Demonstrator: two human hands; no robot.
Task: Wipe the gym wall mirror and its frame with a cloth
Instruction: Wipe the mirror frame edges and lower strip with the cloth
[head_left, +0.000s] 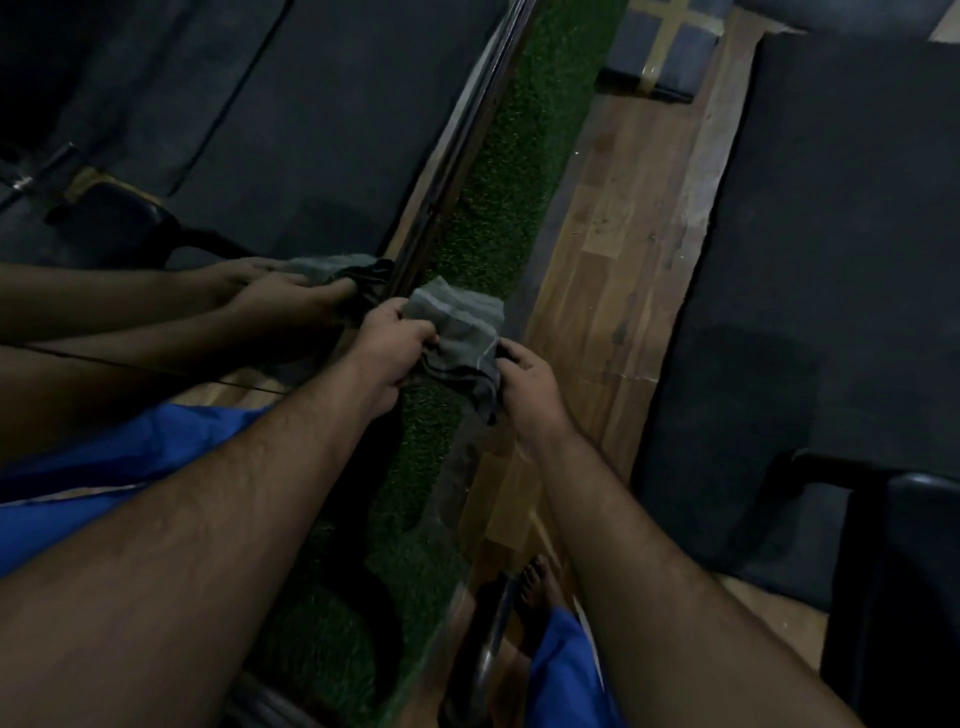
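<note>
Left hand (397, 345) and right hand (527, 387) both pinching a grey striped terry cloth (457, 338), bunched between them just beside the dark metal mirror frame (441, 192). Wall mirror glass (234, 130) to the left, reflecting hands and cloth. Likely slip: loose cloth dropping while being refolded, or skipping the frame's edge in dim light. Nearby: green artificial turf strip (498, 208), wooden floor (618, 260), dark rubber mat (831, 260), black bench (909, 545) crowding the right.
</note>
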